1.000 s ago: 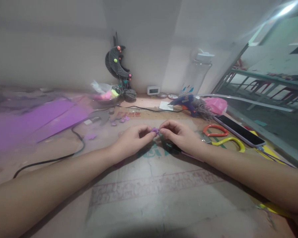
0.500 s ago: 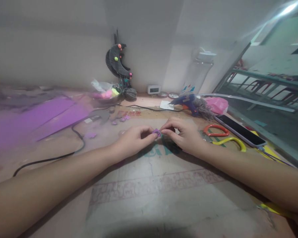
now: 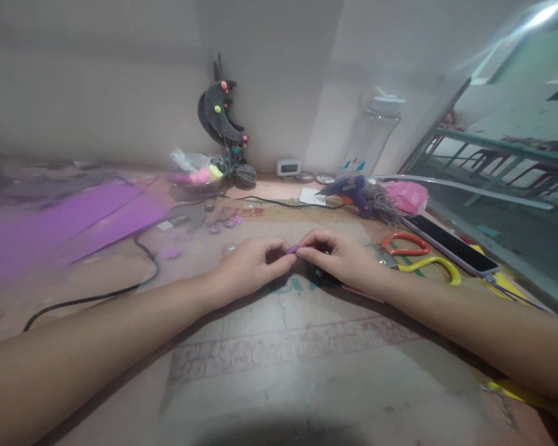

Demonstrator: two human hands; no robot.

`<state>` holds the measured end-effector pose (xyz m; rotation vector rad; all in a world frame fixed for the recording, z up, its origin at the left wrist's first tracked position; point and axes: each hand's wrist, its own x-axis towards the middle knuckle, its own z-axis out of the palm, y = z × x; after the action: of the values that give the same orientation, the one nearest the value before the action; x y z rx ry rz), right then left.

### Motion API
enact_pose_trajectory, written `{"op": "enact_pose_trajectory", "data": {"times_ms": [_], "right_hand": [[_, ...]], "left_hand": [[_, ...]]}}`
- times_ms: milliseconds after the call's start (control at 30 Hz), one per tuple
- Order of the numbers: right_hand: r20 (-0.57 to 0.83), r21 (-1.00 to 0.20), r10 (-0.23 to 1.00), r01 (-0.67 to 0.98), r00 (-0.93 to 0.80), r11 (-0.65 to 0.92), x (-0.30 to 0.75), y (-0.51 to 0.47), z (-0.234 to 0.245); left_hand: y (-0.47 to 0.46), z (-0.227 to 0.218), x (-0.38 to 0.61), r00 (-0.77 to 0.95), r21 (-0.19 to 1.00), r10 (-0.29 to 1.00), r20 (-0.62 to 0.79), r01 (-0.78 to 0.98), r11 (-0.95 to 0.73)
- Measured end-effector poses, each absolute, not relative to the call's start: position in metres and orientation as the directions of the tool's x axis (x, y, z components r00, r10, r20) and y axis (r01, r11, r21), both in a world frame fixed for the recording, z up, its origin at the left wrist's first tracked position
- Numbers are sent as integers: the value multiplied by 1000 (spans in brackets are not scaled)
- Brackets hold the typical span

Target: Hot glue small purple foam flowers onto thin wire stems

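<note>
Over the middle of the table, my left hand (image 3: 255, 263) and my right hand (image 3: 337, 253) meet fingertip to fingertip. Both pinch a small purple cut-out piece (image 3: 292, 249), mostly covered by the fingers, so its full shape is hidden. Beneath my right hand lies a dark object (image 3: 324, 275), largely hidden by the palm. Several similar purple pieces (image 3: 232, 222) lie on the table beyond my left hand, and a lone purple piece (image 3: 170, 253) is off to its left.
Scissors with orange and yellow handles (image 3: 405, 244) and a phone (image 3: 451, 244) lie at right. Behind are a blue glue gun (image 3: 351, 191), grey yarn (image 3: 382, 204), a clear bottle (image 3: 372, 136) and a dark crescent ornament (image 3: 218, 114). A black cord (image 3: 154, 263) and purple sheets (image 3: 106, 217) occupy the left.
My right hand has dropped slightly and its fingers have closed further over the purple piece, which now shows less. My left hand has barely shifted.
</note>
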<state>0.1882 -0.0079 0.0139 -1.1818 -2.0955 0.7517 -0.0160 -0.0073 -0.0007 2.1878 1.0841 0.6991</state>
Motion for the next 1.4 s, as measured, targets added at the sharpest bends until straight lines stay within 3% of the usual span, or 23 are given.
{"op": "enact_pose_trajectory", "data": {"times_ms": [267,633,933,1033,1167,1267,1333,1400], "right_hand": [[244,-730,894,535,-376,425,192,-6,12],[287,-711,860,508,-422,486,190,-5,12],[377,-644,848,552,-374,530,189,-6,13],[435,-589,808,553,-398,589,192,-6,12],[538,-382,612,479,-580,790,196,-11,12],[550,-253,511,450,-661,856,200,-16,19],[570,-248,539,495,-620,833,204,-14,27],[600,-318,644,597,-475,737,211,-6,35]], "left_hand": [[-8,2,-17,550,749,809,208,442,-493],[-8,2,-15,476,744,864,164,515,-425],[-6,1,-16,422,766,881,214,487,-419],[-5,0,-16,439,771,869,228,464,-436],[-5,0,-16,415,759,881,226,492,-426],[-5,0,-17,407,754,883,236,497,-431],[-6,1,-18,400,752,881,253,492,-439],[-6,2,-18,385,758,881,275,478,-444]]}}
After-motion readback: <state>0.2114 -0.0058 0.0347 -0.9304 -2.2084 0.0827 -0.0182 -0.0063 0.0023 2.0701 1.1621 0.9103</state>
